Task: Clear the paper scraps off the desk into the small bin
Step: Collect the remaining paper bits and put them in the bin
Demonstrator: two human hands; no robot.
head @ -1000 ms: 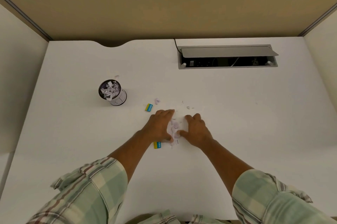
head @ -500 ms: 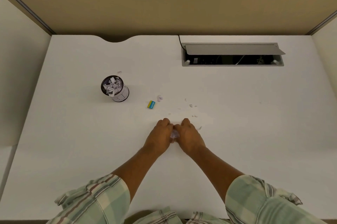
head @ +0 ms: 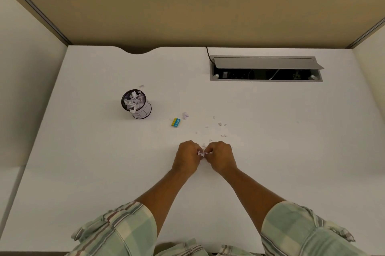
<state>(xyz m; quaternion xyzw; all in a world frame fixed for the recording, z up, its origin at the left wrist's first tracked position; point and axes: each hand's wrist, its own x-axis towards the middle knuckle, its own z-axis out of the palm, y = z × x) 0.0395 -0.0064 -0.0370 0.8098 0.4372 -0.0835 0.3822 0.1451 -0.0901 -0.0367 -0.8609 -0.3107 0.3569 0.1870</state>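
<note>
Both hands meet near the middle of the white worktop (head: 83, 172), fingers curled. The left hand (head: 186, 156) and the right hand (head: 221, 156) are closed together on a small wad of paper scraps (head: 203, 153) that shows in the gap between them. More loose scraps (head: 219, 124) lie scattered on the worktop just beyond the hands, and 1 larger piece (head: 185, 114) sits beside a small yellow and blue eraser (head: 175, 122); the eraser carries white lettering on its blue side, too small to read. Farther left stands the small bin (head: 137, 105), a dark mesh cup already stuffed with torn paper, with a white label around its wall whose marks cannot be read. 1 scrap (head: 141, 86) lies just behind it. At the rear right, a grey cable hatch (head: 266, 63) is propped open.
</note>
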